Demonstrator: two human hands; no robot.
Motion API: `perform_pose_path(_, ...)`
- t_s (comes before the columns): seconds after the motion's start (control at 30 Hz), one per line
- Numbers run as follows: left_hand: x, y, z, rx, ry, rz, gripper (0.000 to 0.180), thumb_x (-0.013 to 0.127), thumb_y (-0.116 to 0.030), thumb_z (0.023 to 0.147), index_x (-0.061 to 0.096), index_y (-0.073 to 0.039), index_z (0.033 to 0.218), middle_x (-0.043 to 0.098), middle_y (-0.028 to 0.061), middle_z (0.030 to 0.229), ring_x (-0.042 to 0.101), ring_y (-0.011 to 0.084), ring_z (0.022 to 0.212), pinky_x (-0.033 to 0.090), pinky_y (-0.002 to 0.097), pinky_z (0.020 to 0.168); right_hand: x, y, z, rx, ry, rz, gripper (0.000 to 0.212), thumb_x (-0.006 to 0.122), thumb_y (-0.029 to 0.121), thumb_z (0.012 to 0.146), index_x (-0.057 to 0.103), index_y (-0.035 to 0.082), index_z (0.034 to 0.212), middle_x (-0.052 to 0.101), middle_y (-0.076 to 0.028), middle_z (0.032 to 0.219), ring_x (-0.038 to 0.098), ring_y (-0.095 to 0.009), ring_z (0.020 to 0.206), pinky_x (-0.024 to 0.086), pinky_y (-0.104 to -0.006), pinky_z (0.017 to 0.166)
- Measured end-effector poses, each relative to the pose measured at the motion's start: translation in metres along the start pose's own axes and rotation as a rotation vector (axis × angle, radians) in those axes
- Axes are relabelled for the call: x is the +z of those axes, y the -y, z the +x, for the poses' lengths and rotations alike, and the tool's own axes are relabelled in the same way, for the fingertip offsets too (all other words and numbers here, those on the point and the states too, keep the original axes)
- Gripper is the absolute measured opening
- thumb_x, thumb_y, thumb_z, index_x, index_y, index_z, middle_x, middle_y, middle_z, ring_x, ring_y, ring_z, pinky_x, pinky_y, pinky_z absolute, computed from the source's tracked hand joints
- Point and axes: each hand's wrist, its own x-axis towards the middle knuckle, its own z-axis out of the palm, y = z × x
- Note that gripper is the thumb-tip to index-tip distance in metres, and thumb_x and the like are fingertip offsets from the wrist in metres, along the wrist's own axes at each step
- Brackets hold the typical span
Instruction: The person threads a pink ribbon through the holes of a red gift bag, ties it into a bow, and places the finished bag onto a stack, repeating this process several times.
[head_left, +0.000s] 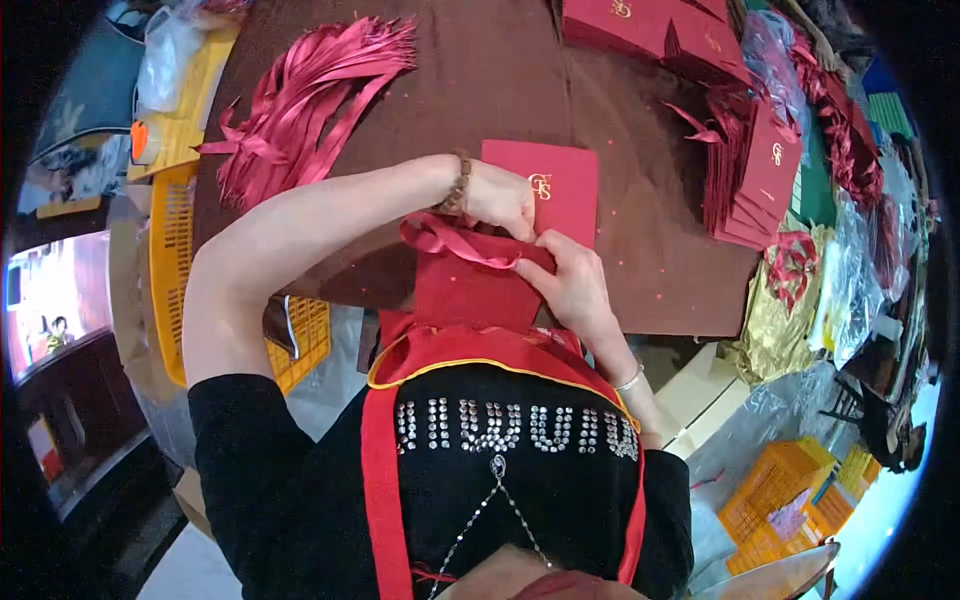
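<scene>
— While both hands work at the worktop [640, 180] edge, what's held?
— Left hand [497, 197] & right hand [572, 280]: fingers pinched shut on a red ribbon [455, 243] at the mouth of a dark red paper bag [470, 285], close to the body.
— Progress?
— Ribbon looks partly fitted, not finished. Flat bag [560, 185] just beyond the hands; loose ribbon bundle [300, 95] left, big stack of flat bags [755, 175] right.
</scene>
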Motion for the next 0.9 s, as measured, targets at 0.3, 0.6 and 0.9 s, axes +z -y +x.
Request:
perform_pose_path(0.3, 0.014, 0.012, 0.003, 0.078, -0.226, -0.108, 0.023, 0.058, -0.022, 0.079, 0.062, -0.002, 0.067, 0.057, 0.0036, 0.057, 0.05, 0.0111, 0.053, 0.039, 0.0294, 0.051, -0.014, -0.008, 0.003, -0.132, 0.125, 0.165, 0.019, 0.068, 0.013, 0.078, 0.061, 0.0, 0.089, 0.057, -0.012, 0.073, 0.055, -0.02, 0.063, 0.044, -0.0308, 0.06)
perform_pose_path(0.6, 0.006, 0.055, -0.011, 0.246, -0.689, 0.054, 0.031, 0.047, -0.029, 0.094, 0.06, -0.002, 0.089, 0.063, 0.0057, 0.082, 0.057, 0.0134, 0.078, 0.045, 0.0305, 0.072, -0.016, -0.007, 0.003, -0.011, 0.226, 0.256, 0.015, 0.065, 0.012, 0.079, 0.059, 0.0, 0.086, 0.056, -0.007, 0.074, 0.052, -0.013, 0.063, 0.042, -0.0277, 0.058)
perform_pose_path(0.9, 0.016, 0.04, -0.009, 0.297, -0.472, 0.03, 0.034, 0.037, -0.035, 0.097, 0.05, -0.005, 0.089, 0.051, 0.0061, 0.072, 0.047, 0.0164, 0.067, 0.042, 0.0317, 0.065, -0.018, -0.002, 0.002, 0.007, 0.228, 0.21, 0.016, 0.065, 0.012, 0.08, 0.058, 0.0, 0.087, 0.056, -0.007, 0.074, 0.05, -0.011, 0.064, 0.042, -0.0268, 0.058)
